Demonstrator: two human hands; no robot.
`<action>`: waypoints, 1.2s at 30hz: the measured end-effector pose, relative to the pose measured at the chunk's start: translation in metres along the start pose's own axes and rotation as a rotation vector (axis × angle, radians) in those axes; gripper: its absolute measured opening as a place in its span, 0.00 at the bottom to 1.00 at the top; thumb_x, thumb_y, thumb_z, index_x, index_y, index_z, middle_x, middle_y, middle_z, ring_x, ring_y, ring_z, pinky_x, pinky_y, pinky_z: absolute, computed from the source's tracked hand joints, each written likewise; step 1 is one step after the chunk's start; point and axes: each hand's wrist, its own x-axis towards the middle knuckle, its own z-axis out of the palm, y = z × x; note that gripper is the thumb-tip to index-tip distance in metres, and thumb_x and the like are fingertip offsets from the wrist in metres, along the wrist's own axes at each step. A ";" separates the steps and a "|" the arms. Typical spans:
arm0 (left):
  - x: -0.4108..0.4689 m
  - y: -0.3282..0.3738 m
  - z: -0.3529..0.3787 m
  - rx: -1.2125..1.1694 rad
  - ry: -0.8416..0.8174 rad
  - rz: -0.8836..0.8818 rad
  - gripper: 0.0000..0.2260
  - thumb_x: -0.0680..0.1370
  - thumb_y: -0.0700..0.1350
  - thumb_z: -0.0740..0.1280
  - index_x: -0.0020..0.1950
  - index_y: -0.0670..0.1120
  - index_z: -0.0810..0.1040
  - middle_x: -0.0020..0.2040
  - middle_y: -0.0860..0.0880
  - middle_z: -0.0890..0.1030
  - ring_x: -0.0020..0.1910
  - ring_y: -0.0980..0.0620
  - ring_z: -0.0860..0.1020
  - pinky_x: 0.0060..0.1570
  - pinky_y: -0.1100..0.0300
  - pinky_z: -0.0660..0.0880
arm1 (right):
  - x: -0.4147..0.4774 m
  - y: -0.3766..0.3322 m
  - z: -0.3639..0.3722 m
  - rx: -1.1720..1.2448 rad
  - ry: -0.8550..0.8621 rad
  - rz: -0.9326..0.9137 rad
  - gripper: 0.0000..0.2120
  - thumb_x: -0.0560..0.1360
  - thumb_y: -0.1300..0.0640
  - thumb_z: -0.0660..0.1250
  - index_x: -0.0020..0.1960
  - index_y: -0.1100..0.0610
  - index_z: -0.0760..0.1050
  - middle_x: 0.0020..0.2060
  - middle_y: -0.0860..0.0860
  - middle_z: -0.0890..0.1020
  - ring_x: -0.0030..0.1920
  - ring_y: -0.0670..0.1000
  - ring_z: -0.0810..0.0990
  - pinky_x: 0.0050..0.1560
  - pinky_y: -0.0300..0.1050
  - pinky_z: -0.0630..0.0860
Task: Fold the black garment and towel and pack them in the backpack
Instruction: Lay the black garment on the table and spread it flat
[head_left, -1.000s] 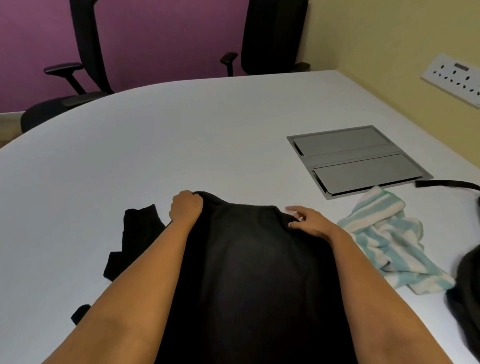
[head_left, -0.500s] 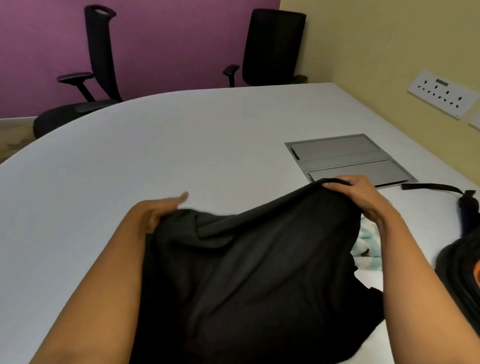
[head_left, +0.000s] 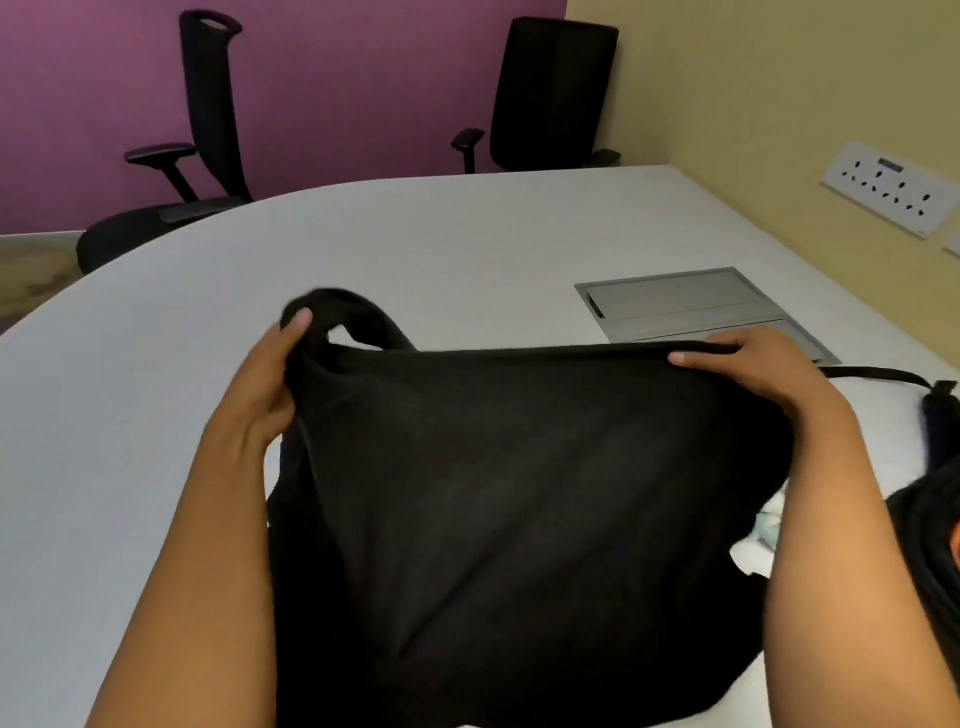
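Raised since a second ago, garment (head_left: 493, 493) hangs taut between my left hand (head_left: 270, 379) and right hand (head_left: 753, 371), each clutching its top edge. Folding barely begun; towel (head_left: 766, 527) lies beneath my right forearm.

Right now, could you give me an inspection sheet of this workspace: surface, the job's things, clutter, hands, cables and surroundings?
Surface: pale grey table, its edge curved on the left.
Job's things: black garment, top edge lifted above the table; towel mostly hidden behind it, only a pale bit shows; backpack at the right edge, its strap lying on the table.
Clutter: grey hatch set into the tabletop.
Hands: left hand and right hand each grip the garment's top edge.
Cables: nothing seen.
Surroundings: left chair, far chair, purple wall, yellow wall with a socket panel.
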 end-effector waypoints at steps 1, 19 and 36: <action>0.006 0.000 -0.002 -0.028 0.022 0.068 0.07 0.80 0.46 0.62 0.55 0.50 0.78 0.49 0.53 0.84 0.49 0.58 0.82 0.49 0.64 0.77 | 0.010 0.000 0.008 -0.055 0.103 0.006 0.16 0.70 0.41 0.70 0.48 0.52 0.83 0.43 0.51 0.84 0.47 0.54 0.80 0.50 0.48 0.74; -0.075 -0.174 -0.036 1.514 0.152 0.129 0.21 0.81 0.51 0.56 0.74 0.49 0.64 0.76 0.46 0.61 0.75 0.47 0.59 0.73 0.48 0.54 | -0.084 0.106 0.180 -0.422 0.205 0.135 0.25 0.81 0.50 0.56 0.76 0.50 0.56 0.75 0.54 0.60 0.75 0.55 0.56 0.73 0.54 0.57; -0.167 -0.152 -0.021 1.648 0.281 -0.461 0.16 0.77 0.48 0.64 0.62 0.43 0.73 0.60 0.43 0.75 0.61 0.42 0.72 0.63 0.47 0.65 | -0.165 0.132 0.150 0.535 0.501 0.836 0.32 0.73 0.67 0.68 0.73 0.64 0.58 0.66 0.65 0.69 0.64 0.66 0.71 0.63 0.56 0.69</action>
